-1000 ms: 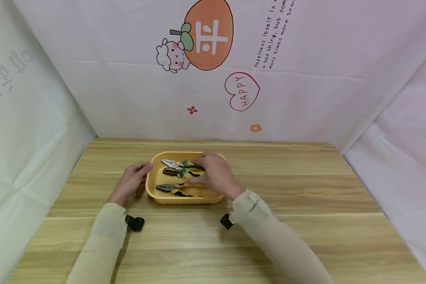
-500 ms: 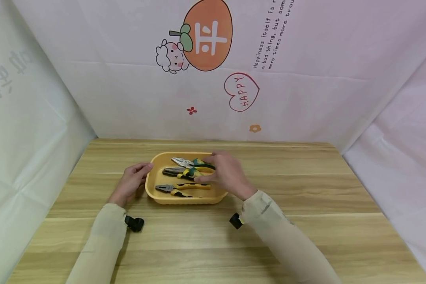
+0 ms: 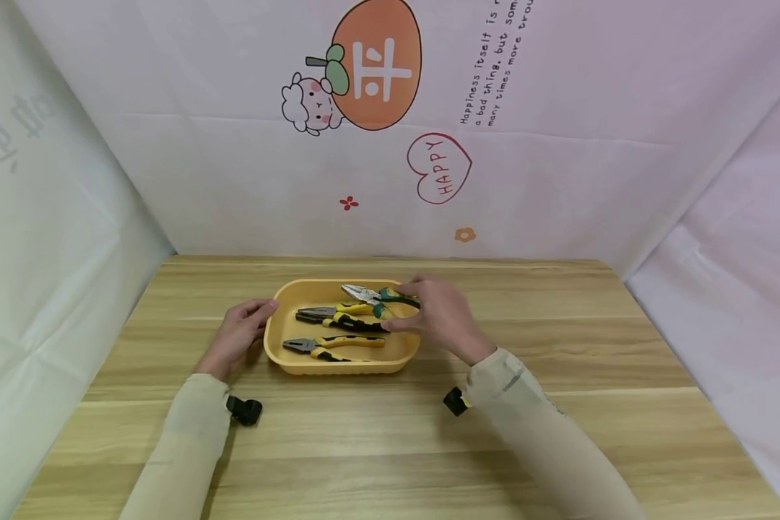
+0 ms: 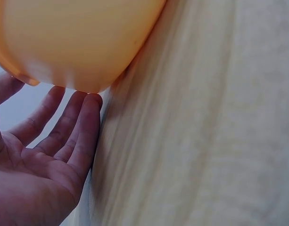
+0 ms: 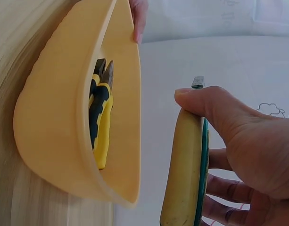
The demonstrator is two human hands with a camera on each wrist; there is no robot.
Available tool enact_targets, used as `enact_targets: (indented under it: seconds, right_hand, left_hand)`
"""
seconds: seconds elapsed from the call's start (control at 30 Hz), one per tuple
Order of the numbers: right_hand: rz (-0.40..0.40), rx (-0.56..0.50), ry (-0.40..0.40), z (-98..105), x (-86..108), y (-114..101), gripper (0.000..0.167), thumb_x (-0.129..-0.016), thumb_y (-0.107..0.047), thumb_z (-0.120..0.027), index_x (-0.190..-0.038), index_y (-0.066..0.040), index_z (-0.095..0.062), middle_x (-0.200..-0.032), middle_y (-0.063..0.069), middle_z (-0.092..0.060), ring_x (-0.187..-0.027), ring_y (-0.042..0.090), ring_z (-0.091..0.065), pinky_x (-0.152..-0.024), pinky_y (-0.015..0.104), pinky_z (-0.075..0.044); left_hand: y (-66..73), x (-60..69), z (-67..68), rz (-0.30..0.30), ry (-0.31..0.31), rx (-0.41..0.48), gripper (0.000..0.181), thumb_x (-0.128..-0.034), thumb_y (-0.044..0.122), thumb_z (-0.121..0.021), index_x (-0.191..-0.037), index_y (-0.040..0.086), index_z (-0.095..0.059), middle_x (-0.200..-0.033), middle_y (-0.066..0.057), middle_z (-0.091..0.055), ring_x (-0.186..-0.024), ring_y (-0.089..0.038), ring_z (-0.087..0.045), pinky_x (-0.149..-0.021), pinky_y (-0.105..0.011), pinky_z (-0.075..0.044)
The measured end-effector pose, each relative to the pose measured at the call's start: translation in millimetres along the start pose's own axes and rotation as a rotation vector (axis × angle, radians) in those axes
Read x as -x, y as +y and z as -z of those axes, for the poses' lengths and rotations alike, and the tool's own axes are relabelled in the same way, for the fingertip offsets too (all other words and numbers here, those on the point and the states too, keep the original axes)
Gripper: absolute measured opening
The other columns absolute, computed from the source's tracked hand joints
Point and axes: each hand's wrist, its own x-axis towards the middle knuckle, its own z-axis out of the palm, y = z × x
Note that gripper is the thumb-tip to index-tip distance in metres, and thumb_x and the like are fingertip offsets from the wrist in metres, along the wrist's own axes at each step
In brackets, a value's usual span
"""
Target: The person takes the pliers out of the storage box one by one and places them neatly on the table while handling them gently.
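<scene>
My right hand holds a pair of pliers with green and yellow handles, the thumb against one handle. The pliers are raised above the right part of a yellow plastic basket; their handle is close up in the right wrist view. Two pairs of yellow-and-black pliers lie in the basket, one toward the middle and another nearer the front. At the basket's left end, my left hand touches the outer wall with nearly straight fingertips, its thumb by the rim.
The basket stands on a wood-grain table near its back edge. White printed cloth hangs behind, with plain cloth at both sides. A black wrist camera sits on the left sleeve, and another on the right.
My right hand has moved right and lifted the green-handled pliers from among the others, uncovering the yellow-and-black handles. The left hand has stayed at the basket's left end.
</scene>
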Motion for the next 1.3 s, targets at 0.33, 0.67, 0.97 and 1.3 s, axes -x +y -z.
enact_targets:
  seconds: [0.33,0.67,0.97,1.3]
  right_hand:
    - [-0.019,0.006,0.013,7,6.4,23,0.067,-0.077,-0.049,-0.088,-0.127,-0.008,-0.072,-0.112,0.010,-0.070,-0.100,0.028,-0.066,-0.077,0.043,-0.057]
    - [-0.075,0.023,0.021,15,11.9,38,0.069,-0.076,-0.052,-0.088,-0.127,-0.008,-0.072,-0.109,0.008,-0.070,-0.094,0.025,-0.065,-0.074,0.040,-0.055]
    - [-0.130,0.033,0.032,20,16.9,51,0.067,-0.076,-0.050,-0.088,-0.125,-0.007,-0.073,-0.110,0.009,-0.071,-0.086,0.024,-0.062,-0.069,0.038,-0.051]
    - [-0.245,-0.018,0.040,22,22.1,63,0.068,-0.076,-0.051,-0.088,-0.122,-0.004,-0.074,-0.107,0.012,-0.073,-0.077,0.020,-0.062,-0.061,0.032,-0.048]
  left_hand:
    - [0.3,0.3,0.7,0.000,-0.013,0.005,0.063,-0.1067,0.040,-0.053,-0.144,-0.010,-0.047,-0.141,-0.028,-0.049,-0.103,-0.006,-0.063,-0.087,-0.020,-0.054]
    - [1.9,0.6,0.5,0.000,-0.021,0.003,0.063,-0.1066,0.040,-0.053,-0.146,-0.009,-0.045,-0.144,-0.027,-0.048,-0.105,-0.006,-0.063,-0.089,-0.021,-0.054]
    - [1.2,0.4,0.8,0.001,-0.019,0.001,0.064,-0.1066,0.041,-0.053,-0.146,-0.009,-0.045,-0.143,-0.028,-0.049,-0.104,-0.005,-0.063,-0.088,-0.020,-0.054]
    - [1.6,-0.1,0.7,0.006,-0.016,-0.002,0.064,-0.1064,0.041,-0.053,-0.146,-0.008,-0.045,-0.143,-0.026,-0.049,-0.104,-0.005,-0.063,-0.088,-0.020,-0.054]
